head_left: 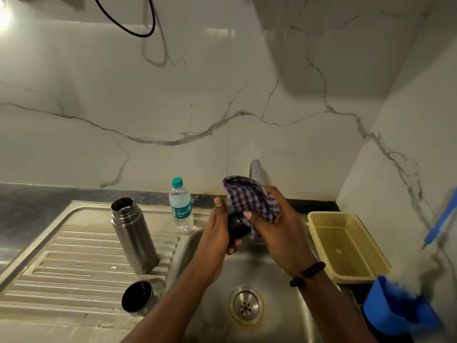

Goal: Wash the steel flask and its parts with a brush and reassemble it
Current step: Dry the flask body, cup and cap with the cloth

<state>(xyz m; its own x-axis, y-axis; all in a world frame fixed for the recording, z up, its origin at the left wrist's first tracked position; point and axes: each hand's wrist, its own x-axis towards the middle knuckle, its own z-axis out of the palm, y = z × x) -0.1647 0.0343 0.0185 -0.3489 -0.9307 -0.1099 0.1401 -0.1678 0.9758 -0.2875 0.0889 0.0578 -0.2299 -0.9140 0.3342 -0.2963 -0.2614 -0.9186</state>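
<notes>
Over the sink (284, 305), the left hand (218, 233) cups the small black stopper (236, 225), likely wet, slick and light, while the right hand (274, 226) pinches a soft cloth (249, 196) against it; left of both hands, the rigid flask (133, 233) stands open on the counter (81, 266), best gripped mid-body.
</notes>
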